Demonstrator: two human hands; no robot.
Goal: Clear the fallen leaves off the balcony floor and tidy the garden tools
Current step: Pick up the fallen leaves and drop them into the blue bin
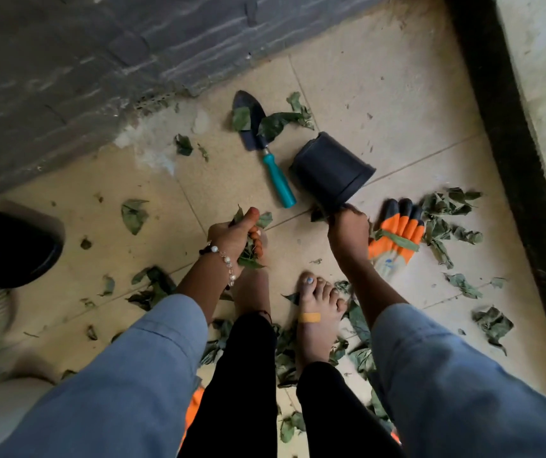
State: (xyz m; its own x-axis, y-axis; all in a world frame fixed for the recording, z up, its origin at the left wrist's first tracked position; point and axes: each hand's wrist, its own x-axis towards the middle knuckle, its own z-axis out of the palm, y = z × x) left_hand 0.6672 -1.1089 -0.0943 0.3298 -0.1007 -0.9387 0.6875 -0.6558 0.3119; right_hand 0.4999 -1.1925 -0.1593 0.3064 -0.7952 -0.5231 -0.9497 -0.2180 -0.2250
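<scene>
Green leaves (248,256) fill the left hand's (232,238) closed grip; the right hand (347,231) pinches the black pot's (331,170) rim.

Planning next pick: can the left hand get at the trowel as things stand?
Probably not yet: the left hand grips a bunch of leaves. The trowel lies unobstructed ahead.

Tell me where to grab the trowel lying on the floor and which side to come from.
Grip the trowel by its teal handle, coming from above at the end nearest the feet. The handle lies flat, bare and pointing toward the person, while leaves cover part of the dark blade. The black pot lies close on its right, so approaching from the handle's left side looks easier.
</scene>
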